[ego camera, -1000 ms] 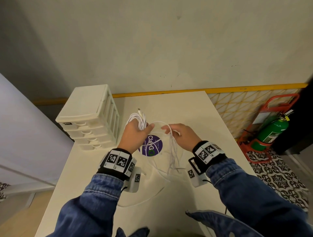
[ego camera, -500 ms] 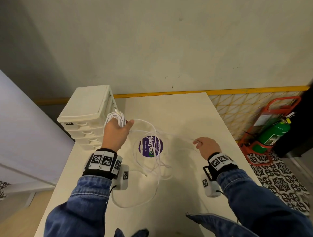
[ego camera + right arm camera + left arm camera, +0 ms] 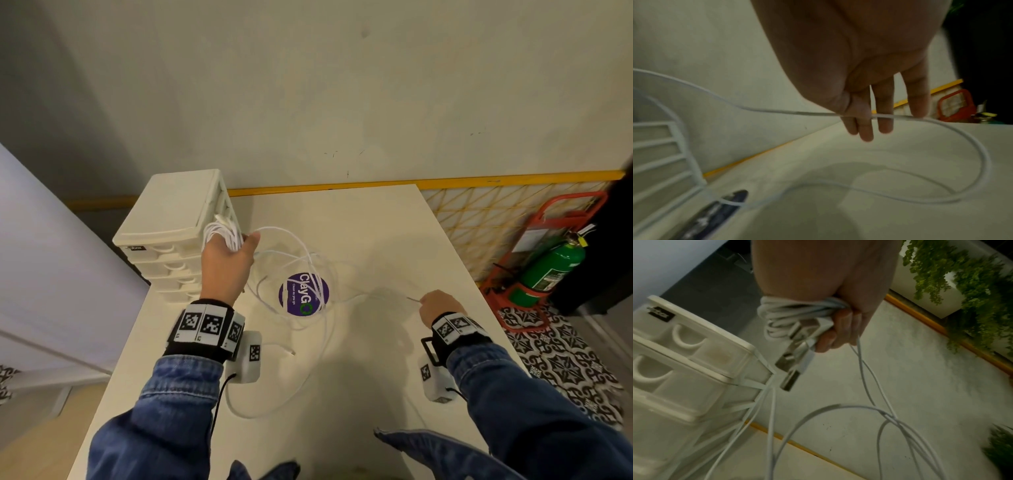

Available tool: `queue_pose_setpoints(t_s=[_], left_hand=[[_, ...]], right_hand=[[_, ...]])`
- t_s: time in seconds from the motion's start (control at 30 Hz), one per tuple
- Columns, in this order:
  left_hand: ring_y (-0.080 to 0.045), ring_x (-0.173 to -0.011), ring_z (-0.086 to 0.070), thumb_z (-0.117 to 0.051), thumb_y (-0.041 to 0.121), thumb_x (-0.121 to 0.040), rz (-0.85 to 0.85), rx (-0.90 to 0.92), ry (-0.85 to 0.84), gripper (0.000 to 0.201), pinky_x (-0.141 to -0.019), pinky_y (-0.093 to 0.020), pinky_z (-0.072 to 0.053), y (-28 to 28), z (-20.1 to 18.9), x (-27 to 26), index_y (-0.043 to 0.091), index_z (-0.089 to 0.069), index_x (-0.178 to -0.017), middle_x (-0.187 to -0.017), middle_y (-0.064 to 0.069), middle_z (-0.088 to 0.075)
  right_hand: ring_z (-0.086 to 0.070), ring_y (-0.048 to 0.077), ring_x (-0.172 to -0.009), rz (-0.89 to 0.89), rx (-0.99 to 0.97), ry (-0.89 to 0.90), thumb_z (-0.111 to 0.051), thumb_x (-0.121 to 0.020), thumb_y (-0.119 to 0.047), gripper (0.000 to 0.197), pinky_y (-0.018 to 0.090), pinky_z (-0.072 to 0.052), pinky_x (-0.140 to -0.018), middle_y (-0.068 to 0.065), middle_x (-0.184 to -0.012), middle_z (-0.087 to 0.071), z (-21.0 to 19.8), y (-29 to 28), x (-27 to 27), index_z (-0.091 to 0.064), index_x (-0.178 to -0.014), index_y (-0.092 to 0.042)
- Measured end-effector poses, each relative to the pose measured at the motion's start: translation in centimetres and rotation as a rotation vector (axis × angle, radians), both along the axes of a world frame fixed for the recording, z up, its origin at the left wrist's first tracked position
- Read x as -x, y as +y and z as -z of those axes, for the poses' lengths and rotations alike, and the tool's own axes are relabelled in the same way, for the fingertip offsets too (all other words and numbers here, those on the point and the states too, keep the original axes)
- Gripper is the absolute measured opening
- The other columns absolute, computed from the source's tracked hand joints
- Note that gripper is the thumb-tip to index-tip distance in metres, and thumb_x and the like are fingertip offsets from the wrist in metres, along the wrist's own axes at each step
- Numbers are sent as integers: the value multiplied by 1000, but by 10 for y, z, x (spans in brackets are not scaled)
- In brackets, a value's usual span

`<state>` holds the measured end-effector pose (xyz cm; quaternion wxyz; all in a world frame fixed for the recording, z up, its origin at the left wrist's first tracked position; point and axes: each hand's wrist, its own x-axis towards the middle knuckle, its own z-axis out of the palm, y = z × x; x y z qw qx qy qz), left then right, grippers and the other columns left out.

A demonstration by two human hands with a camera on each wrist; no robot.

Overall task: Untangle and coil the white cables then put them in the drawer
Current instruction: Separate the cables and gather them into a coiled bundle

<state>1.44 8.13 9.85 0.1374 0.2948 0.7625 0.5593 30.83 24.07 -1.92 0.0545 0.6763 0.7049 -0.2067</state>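
Observation:
My left hand (image 3: 227, 260) is raised beside the cream drawer unit (image 3: 171, 219) and grips a coiled bundle of white cable (image 3: 222, 233) wound round its fingers. In the left wrist view the coil (image 3: 797, 311) and two metal plugs (image 3: 791, 363) hang from that hand (image 3: 838, 331). Loose white cable (image 3: 308, 274) trails in tangled loops over the table to my right hand (image 3: 435, 303), which pinches one strand. The right wrist view has the strand (image 3: 777, 112) running between thumb and fingers (image 3: 865, 128) of the right hand (image 3: 855, 112).
The white table (image 3: 376, 233) carries a purple round sticker (image 3: 303, 294) under the loops. More cable (image 3: 274, 407) curls near the front edge. A green fire extinguisher (image 3: 551, 270) in a red stand sits on the floor to the right. The wall is close behind.
The hands have drawn apart: the left moved left and up to the drawer unit with the coil, the right pulled right and back along a strand, stretching the loops over the table.

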Motion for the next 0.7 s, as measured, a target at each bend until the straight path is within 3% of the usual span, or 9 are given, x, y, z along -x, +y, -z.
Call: queue_pose_setpoints(t_s=[0.1, 0.23, 0.3, 0.37, 0.43, 0.47, 0.53, 0.6, 0.7], left_hand=[[-18, -58, -54, -66, 29, -87, 130, 28, 41, 25, -53, -25, -42, 5, -1, -14, 8, -55, -80, -67, -7, -58], [-7, -50, -54, -67, 30, -87, 212, 61, 69, 32, -50, -19, -40, 9, 3, -23, 0, -57, -88, -65, -4, -59], [0, -44, -51, -67, 30, -86, 237, 71, 59, 28, -47, -15, -38, 10, 4, -25, 3, -58, -85, -62, -1, -58], [-2, -43, -50, -68, 30, -86, 264, 74, 54, 25, -49, -19, -39, 9, 4, -27, 7, -58, -81, -59, -1, -57], [-3, -44, -49, -68, 28, -86, 275, 59, 51, 23, -51, -21, -40, 8, 4, -29, 9, -56, -79, -58, 0, -56], [-1, -42, -49, -68, 27, -86, 272, 51, 54, 23, -50, -18, -40, 7, 4, -28, 8, -56, -80, -59, 0, -56], [1, -44, -52, -68, 26, -87, 248, 38, 57, 25, -48, -12, -39, 4, 3, -23, 4, -57, -82, -62, 1, -57], [-4, -51, -55, -67, 29, -87, 203, 37, 59, 28, -51, -17, -41, 1, 3, -15, 3, -59, -86, -65, 0, -59], [-13, -62, -58, -67, 28, -87, 141, 31, 55, 28, -56, -23, -44, -4, 3, -6, 2, -59, -85, -71, -4, -60]], right_hand=[[-38, 31, -132, -78, -121, 250, -40, -88, -2, 50, 36, -30, -108, 15, -143, -40, -23, -6, 28, -37, -138, -8], [-21, 23, -142, -281, -411, 681, -37, -79, 12, 73, 34, -22, -116, 8, -154, -23, -69, -28, 68, -24, -145, -17], [-12, 18, -144, -514, -464, 660, -37, -77, 13, 79, 38, -11, -119, 2, -155, -20, -85, -38, 84, -23, -145, -24], [-13, 15, -144, -730, -412, 524, -36, -79, 11, 75, 42, -3, -119, -4, -152, -30, -91, -44, 97, -30, -142, -29], [-35, 18, -133, -809, -313, 478, -37, -86, 5, 57, 44, -15, -117, 1, -136, -52, -84, -42, 100, -47, -133, -26], [-47, 21, -119, -813, -291, 525, -39, -89, 2, 47, 43, -28, -110, 4, -122, -62, -78, -40, 99, -56, -125, -23], [-57, 21, -94, -735, -289, 669, -43, -91, 1, 38, 36, -44, -90, 6, -101, -69, -67, -38, 92, -68, -111, -19], [-58, 17, -83, -577, -315, 730, -43, -88, 3, 38, 34, -49, -84, 6, -96, -70, -60, -33, 82, -70, -106, -17], [-59, 16, -86, -402, -244, 570, -42, -87, 3, 39, 31, -48, -88, 4, -102, -70, -45, -23, 64, -68, -109, -17]])
